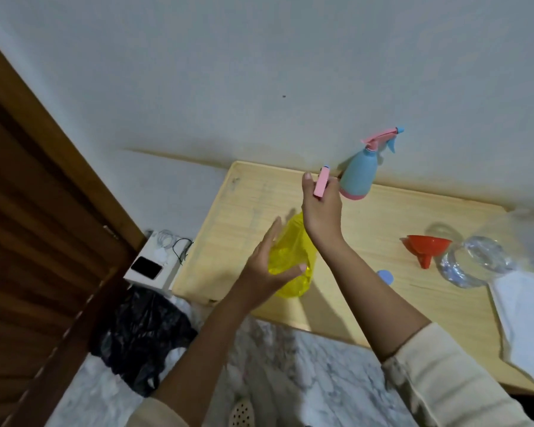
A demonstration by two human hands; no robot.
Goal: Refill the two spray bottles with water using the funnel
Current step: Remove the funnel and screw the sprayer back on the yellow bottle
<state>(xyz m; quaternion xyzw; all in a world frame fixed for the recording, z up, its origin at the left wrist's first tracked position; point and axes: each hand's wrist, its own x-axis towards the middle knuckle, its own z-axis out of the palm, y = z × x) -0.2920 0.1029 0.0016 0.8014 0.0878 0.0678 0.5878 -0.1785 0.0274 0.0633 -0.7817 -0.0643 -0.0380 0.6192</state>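
Observation:
A yellow see-through spray bottle [292, 260] stands near the left front of the wooden table [367, 241]. My left hand [269, 263] wraps around its body. My right hand [321, 204] grips the pink spray head [321, 184] on top of it; the bottle's neck is hidden behind this hand. A blue bottle with a pink base and pink-blue trigger [359, 171] stands at the back by the wall. An orange funnel [426, 248] lies on the table to the right, next to a clear plastic water bottle [472, 263] lying on its side.
A small blue cap [385, 277] lies right of my forearm. White cloth [530, 309] and clear plastic [530, 232] cover the table's right end. Left of the table sit a white box with a phone [150, 269], a black bag [142, 331] and a wooden door [28, 241].

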